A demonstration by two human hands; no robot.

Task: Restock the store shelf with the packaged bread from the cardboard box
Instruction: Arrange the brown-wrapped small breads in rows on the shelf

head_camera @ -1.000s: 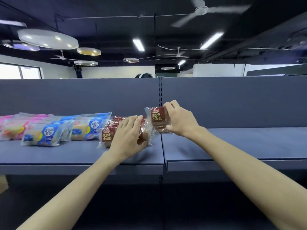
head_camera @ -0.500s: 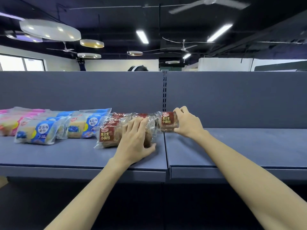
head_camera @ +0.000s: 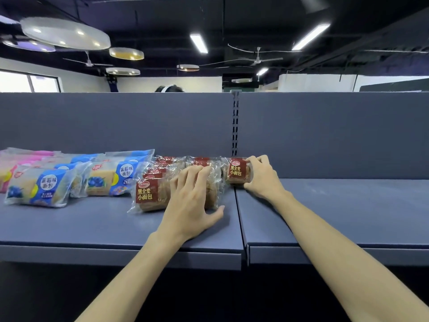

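At the shelf [head_camera: 111, 228] seam near its back edge, our right hand [head_camera: 261, 176] curls its fingers around a light, crushable, slippery-wrapped bread packet [head_camera: 238, 170], best held by its sides, while our left hand [head_camera: 190, 203] rests spread fingers on the neighbouring packets [head_camera: 148, 194].

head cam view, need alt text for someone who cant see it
A person's right hand holds a red-labelled bread pack on a grey store shelf, while the left hand rests on a row of matching packs. Blue-labelled packs and pink ones lie further left.
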